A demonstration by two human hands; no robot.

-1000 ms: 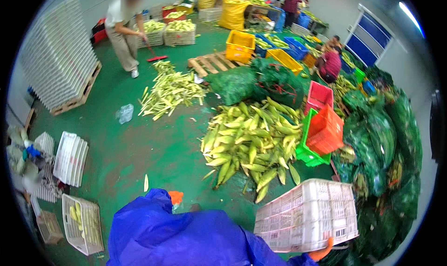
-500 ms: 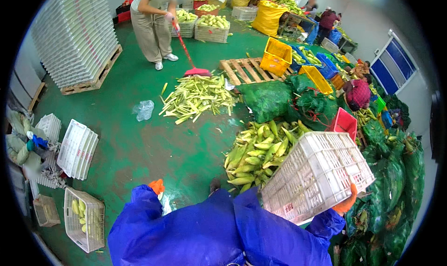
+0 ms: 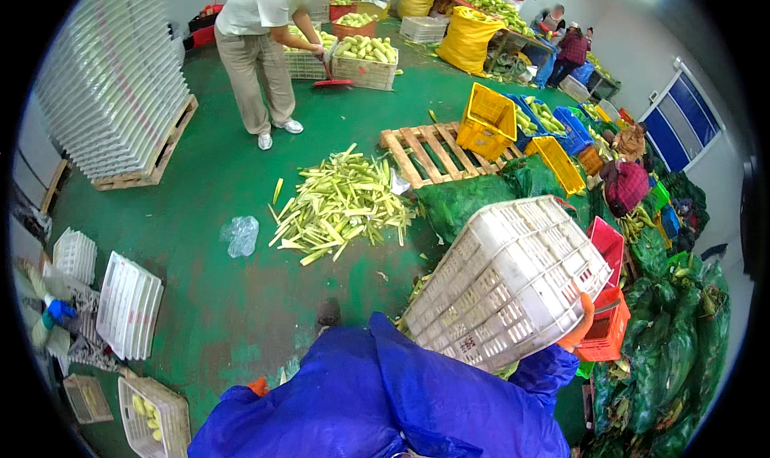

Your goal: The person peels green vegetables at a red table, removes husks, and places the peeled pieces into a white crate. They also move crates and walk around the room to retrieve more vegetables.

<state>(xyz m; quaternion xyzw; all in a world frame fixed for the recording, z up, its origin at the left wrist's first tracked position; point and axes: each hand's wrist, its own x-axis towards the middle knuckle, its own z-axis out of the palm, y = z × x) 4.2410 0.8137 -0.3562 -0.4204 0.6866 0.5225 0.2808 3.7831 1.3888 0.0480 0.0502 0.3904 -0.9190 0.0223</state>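
A white slatted plastic crate (image 3: 497,285) is held tilted in front of me on the right. My right hand (image 3: 584,323), in an orange glove, grips its right edge with the fingers wrapped over it. Unhusked corn shows only as a small strip (image 3: 419,285) at the crate's left side; the crate hides the rest. Away from the crate, my left hand (image 3: 258,387) hangs low at the left, also gloved in orange. Most of it is behind my blue sleeve, so its fingers are hidden.
A heap of pale green husk strips (image 3: 341,205) lies ahead, beside a wooden pallet (image 3: 425,153). Red crates (image 3: 605,326) and green net sacks (image 3: 670,338) are at my right. A person (image 3: 261,57) bends at the back left with a red-headed broom (image 3: 333,83).
The crate has shifted left with my right hand on it and covers most of the corn pile. The person's broom has moved from the husk heap toward the back crates.
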